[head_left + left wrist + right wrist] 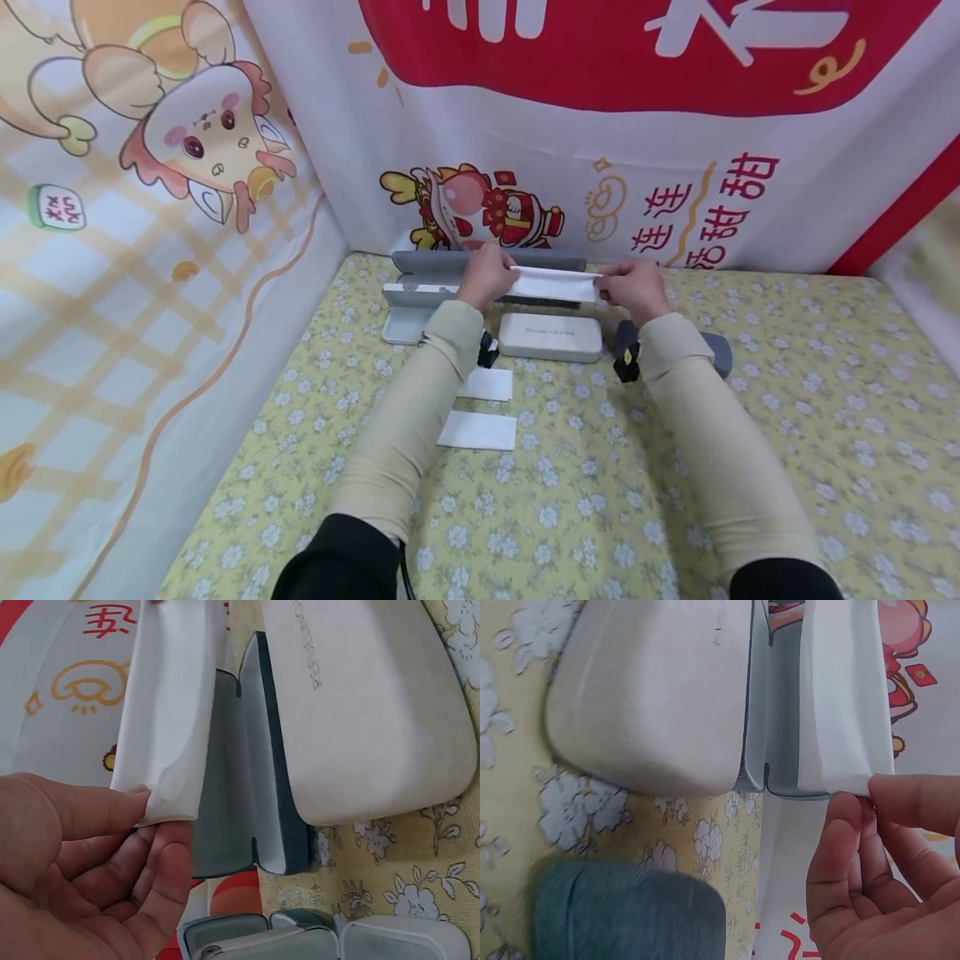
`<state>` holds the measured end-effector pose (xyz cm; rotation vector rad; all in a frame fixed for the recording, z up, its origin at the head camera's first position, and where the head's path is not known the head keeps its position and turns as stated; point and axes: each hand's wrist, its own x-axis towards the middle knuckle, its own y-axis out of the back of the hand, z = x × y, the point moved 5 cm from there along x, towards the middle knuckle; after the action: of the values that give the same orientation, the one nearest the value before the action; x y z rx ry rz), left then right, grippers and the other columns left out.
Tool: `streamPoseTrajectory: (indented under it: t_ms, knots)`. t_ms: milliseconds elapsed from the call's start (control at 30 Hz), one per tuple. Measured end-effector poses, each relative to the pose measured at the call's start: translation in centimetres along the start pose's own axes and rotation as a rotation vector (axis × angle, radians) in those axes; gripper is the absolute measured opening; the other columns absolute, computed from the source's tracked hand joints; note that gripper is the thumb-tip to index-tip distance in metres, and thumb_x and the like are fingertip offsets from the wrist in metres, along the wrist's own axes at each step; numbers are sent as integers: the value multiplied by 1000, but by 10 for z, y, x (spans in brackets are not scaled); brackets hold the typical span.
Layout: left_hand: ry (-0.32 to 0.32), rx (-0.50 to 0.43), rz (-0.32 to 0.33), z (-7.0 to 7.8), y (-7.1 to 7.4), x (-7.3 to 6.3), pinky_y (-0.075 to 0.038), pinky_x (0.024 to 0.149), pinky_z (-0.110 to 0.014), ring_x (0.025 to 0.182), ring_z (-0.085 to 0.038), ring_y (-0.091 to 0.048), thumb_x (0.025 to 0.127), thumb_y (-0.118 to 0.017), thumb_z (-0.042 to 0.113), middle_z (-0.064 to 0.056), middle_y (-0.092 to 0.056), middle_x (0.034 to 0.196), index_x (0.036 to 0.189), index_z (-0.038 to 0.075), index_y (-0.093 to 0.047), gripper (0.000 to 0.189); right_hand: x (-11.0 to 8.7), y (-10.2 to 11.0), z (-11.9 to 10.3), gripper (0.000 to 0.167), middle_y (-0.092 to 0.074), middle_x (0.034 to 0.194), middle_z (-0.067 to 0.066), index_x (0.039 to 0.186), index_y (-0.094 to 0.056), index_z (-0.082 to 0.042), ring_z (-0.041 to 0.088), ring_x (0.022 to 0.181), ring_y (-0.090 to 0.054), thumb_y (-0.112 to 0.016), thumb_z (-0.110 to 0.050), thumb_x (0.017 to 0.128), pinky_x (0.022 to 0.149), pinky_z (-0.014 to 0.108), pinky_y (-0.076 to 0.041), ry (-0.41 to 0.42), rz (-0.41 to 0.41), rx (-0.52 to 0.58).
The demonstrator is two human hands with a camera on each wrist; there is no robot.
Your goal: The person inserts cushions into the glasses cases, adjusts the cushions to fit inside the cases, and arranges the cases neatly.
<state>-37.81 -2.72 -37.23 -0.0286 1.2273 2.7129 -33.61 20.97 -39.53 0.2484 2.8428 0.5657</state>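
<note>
A white folded cloth (555, 285) is stretched lengthwise between both hands, close over an open dark glasses case (281, 795) with a grey lining. At the cloth's left end, my left hand (486, 275) pinches a corner between thumb and fingers. My right hand (637, 289) pinches the opposite end the same way, thumb on top in the right wrist view. Just nearer than the cloth lies a closed white glasses case (551, 337) with small lettering on its lid. The cloth hides part of the open case from the head view.
Left of the hands stands another open glasses case (407, 325) with a pale shell. A dark blue-grey case (630, 911) lies at the right, partly behind the right wrist. Two white folded pieces (487, 385) lie near the left forearm. A printed curtain (480, 133) borders the table's back.
</note>
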Motion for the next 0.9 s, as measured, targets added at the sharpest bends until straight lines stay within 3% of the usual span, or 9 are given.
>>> streamPoseTrajectory:
  t_ms: [133,233,467,567,700,900]
  knots:
    - [25,51,36,-7,-2,6,-44,63,-32,63,-20,-51,97,-68,17,-3,-53,63,69,8,-62,30,9,-6,-2,20,-68,95,14,111,-70,6,13,72,-62,-67,-5,95,70,31,-56,4,13,-2]
    - [23,118,75,-10,-4,9,-44,61,-33,62,-20,-52,97,-68,20,-2,-51,62,68,9,-58,33,13,-10,-2,19,-68,91,12,110,-71,5,14,72,-61,-68,-6,95,68,31,-54,5,13,-40]
    - [-40,353,198,-5,-6,14,-53,66,-39,74,-22,-63,99,-67,21,-3,-64,80,85,12,-66,16,23,-20,2,15,-69,81,8,104,-73,3,18,72,-62,-70,-7,93,79,43,-54,10,33,-70]
    - [-32,461,209,-3,-10,16,-56,65,-41,78,-25,-66,101,-62,17,-6,-67,87,93,11,-68,12,27,-24,4,10,-70,81,10,98,-73,2,23,76,-65,-70,-6,93,78,43,-54,-1,42,-36]
    - [-32,518,212,0,-17,19,-57,65,-41,80,-26,-67,102,-58,11,-8,-69,93,98,10,-69,12,34,-29,9,5,-71,89,18,88,-74,-2,29,81,-65,-71,-4,92,78,43,-54,-39,61,8]
    - [-27,561,213,-4,-25,24,-57,63,-39,75,-22,-66,100,-63,13,-5,-69,89,100,13,-71,8,40,-34,16,9,-71,99,20,100,-72,2,30,85,-65,-70,-5,93,79,42,-54,-90,59,-20]
